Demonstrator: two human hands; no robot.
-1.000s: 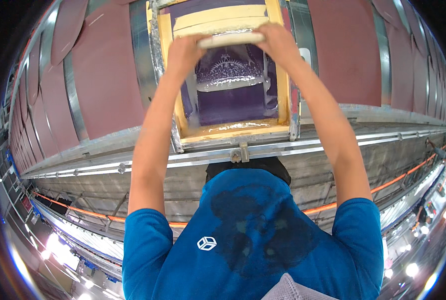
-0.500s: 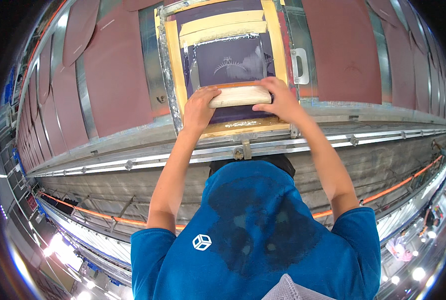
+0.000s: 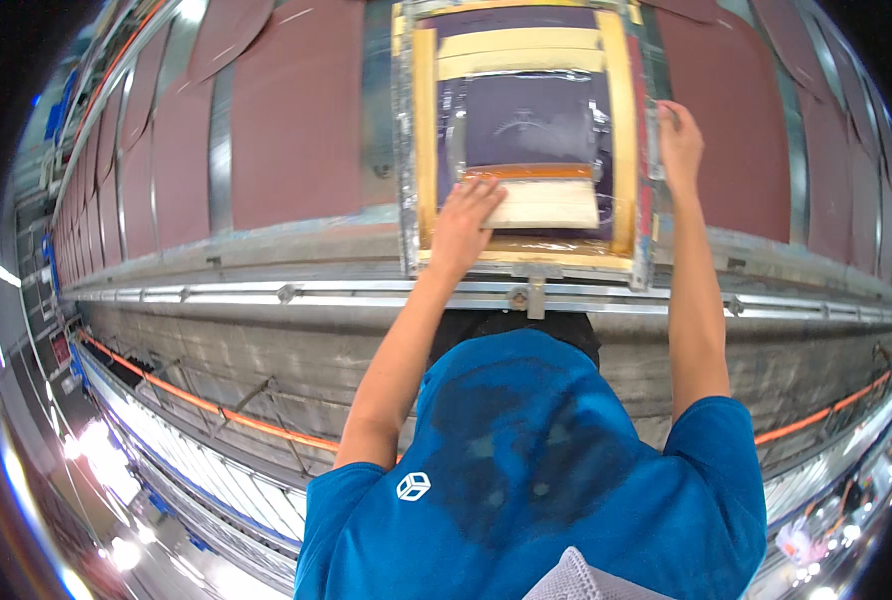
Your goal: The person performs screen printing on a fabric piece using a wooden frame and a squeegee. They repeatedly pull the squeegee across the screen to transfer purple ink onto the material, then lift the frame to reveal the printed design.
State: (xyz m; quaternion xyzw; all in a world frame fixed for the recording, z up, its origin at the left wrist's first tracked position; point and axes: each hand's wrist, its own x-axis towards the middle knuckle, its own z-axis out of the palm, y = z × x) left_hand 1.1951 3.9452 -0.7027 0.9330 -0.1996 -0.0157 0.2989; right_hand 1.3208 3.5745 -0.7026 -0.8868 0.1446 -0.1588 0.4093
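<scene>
A screen-printing frame (image 3: 621,110) with a dark purple mesh and yellow tape borders lies in front of me. On its near part rests a squeegee (image 3: 546,205) with a pale wooden handle and an orange blade. My left hand (image 3: 463,225) is closed over the squeegee's left end, fingers on top. At the frame's right side my right hand (image 3: 680,145) is closed around the pale side handle (image 3: 654,145), which it partly hides. A faint curved design (image 3: 528,127) shows on the mesh beyond the squeegee.
Maroon panels (image 3: 296,120) lie in rows along the long table, left and right of the frame. A metal rail (image 3: 366,293) with stops runs along the near edge. Behind me are a concrete floor strip and an orange rail (image 3: 226,405).
My right hand has left the squeegee and moved right to the frame's side handle. My left hand stays on the squeegee. The whole view has shifted, so the frame appears further right.
</scene>
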